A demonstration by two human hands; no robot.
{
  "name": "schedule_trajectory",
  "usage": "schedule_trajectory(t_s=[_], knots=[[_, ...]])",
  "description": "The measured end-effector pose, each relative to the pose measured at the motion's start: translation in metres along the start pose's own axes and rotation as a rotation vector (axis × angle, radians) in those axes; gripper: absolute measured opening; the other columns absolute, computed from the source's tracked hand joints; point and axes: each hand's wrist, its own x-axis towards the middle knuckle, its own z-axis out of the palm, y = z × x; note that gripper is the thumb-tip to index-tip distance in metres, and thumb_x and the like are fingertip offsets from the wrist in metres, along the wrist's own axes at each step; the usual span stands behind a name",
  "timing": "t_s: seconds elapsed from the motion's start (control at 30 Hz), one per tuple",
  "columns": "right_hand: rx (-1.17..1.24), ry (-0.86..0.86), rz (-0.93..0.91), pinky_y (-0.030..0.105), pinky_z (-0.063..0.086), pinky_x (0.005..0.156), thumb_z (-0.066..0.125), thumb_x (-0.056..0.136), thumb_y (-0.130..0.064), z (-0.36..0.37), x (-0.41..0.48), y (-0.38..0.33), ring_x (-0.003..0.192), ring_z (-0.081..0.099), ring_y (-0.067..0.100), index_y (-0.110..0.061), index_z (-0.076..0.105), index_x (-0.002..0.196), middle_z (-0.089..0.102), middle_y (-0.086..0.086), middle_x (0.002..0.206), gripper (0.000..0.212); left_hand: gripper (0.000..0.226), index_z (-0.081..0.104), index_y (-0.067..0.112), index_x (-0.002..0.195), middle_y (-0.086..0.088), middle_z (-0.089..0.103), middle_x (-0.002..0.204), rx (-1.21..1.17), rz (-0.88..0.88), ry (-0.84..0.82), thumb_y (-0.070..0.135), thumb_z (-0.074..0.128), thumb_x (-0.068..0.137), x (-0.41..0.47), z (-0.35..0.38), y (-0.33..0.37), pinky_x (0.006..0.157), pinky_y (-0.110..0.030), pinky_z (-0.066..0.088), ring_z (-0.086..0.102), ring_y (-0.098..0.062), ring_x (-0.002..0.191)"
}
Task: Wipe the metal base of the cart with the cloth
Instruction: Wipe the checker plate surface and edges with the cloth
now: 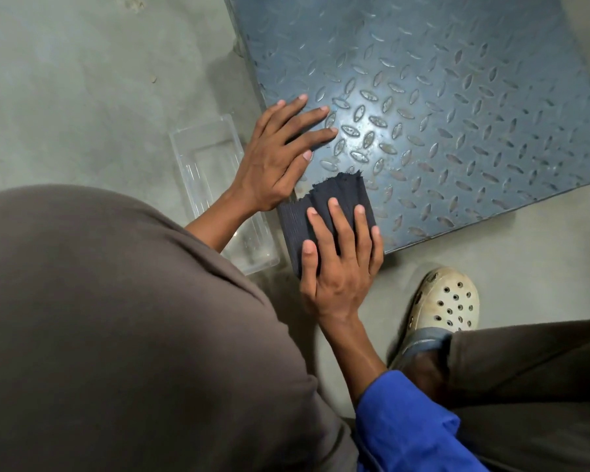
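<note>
Blue-grey tread plate forms the metal base [440, 97] of the cart, which lies at an angle across the concrete floor [65, 80] with its near corner under the person's hands. The dark cloth [324, 206] lies folded over that corner, overhanging the left edge. The right hand [341, 264] presses flat on the cloth, fingers spread and clasping nothing. The left hand [280, 155] rests open on the plate just beyond, fingers splayed. Most of the plate stretches bare up and to the right. A clear plastic tray [215, 189] sits on the floor just beside the left edge, and a pale perforated clog [443, 301] stands near the lower edge.
</note>
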Motion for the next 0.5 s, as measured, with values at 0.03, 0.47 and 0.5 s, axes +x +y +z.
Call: schedule_trajectory(t_s=[0.03, 0.47, 0.5], knots=[[-0.007, 0.019, 0.004, 0.051, 0.029, 0.124, 0.046, 0.109, -0.043, 0.001, 0.000, -0.001, 0.154, 0.040, 0.026, -0.028, 0.064, 0.146, 0.053, -0.002, 0.159, 0.044, 0.047, 0.060, 0.020, 0.150, -0.004, 0.049, 0.163, -0.001, -0.002, 0.003, 0.021, 0.040, 0.108, 0.000, 0.000, 0.000, 0.128, -0.056, 0.021, 0.032, -0.032, 0.159], [0.066, -0.044, -0.004, 0.061, 0.017, 0.127, 0.065, 0.104, -0.028, -0.005, -0.024, 0.007, 0.158, 0.032, 0.034, -0.031, 0.061, 0.148, 0.047, 0.005, 0.164, 0.044, 0.046, 0.060, 0.020, 0.150, -0.004, 0.049, 0.163, -0.004, -0.010, 0.000, 0.020, 0.040, 0.109, 0.000, 0.000, 0.000, 0.128, -0.057, 0.022, 0.033, -0.034, 0.158], [0.041, -0.040, -0.009, 0.060, 0.020, 0.126, 0.064, 0.104, -0.028, -0.005, -0.021, 0.004, 0.158, 0.033, 0.032, -0.031, 0.060, 0.149, 0.047, 0.003, 0.164, 0.046, 0.046, 0.060, 0.020, 0.150, -0.004, 0.049, 0.163, -0.009, -0.014, 0.003, 0.020, 0.040, 0.108, -0.001, 0.000, 0.001, 0.127, -0.057, 0.022, 0.034, -0.034, 0.158]])
